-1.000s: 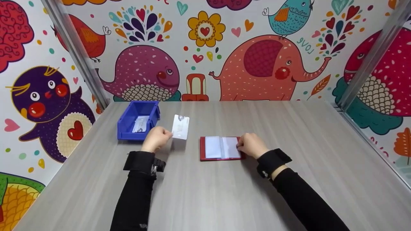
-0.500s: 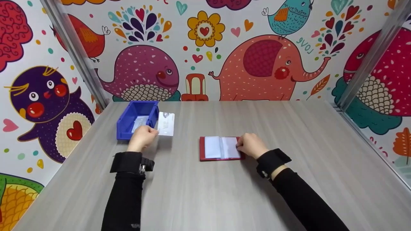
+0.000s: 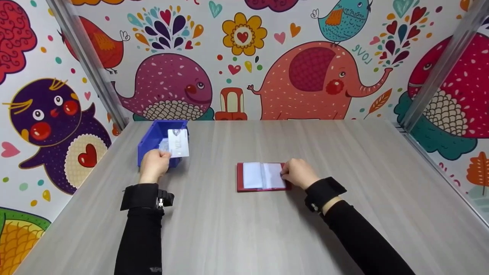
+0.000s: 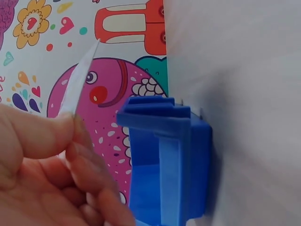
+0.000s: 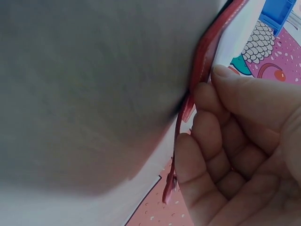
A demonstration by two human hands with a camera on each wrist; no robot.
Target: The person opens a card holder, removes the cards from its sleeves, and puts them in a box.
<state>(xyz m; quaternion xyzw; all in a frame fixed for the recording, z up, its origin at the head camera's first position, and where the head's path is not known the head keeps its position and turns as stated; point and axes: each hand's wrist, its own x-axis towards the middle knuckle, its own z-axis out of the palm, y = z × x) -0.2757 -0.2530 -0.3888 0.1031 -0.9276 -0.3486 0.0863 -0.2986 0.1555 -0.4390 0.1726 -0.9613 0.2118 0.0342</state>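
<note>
Between thumb and fingers my left hand (image 3: 154, 165) pinches a white card (image 3: 178, 143) marked VIP. The card is raised in front of the blue bin (image 3: 144, 143), which it partly covers in the head view. Edge-on, the same card (image 4: 79, 80) shows above the bin (image 4: 174, 174) in the left wrist view. Another white card (image 3: 163, 145) lies inside the bin, partly hidden. A red card holder (image 3: 240, 177) lies open on the table, showing clear sleeves. My right hand (image 3: 301, 173) pinches its right edge; the red cover (image 5: 205, 52) is beside the thumb in the right wrist view.
The wood-grain table (image 3: 229, 229) meets a cartoon-printed wall (image 3: 237, 76) at the back. Metal posts (image 3: 89, 65) stand at the back corners. The bin sits at the back left, the card holder near the middle.
My left hand has moved left with the card, from beside the bin to in front of it. The right hand and card holder have stayed in place.
</note>
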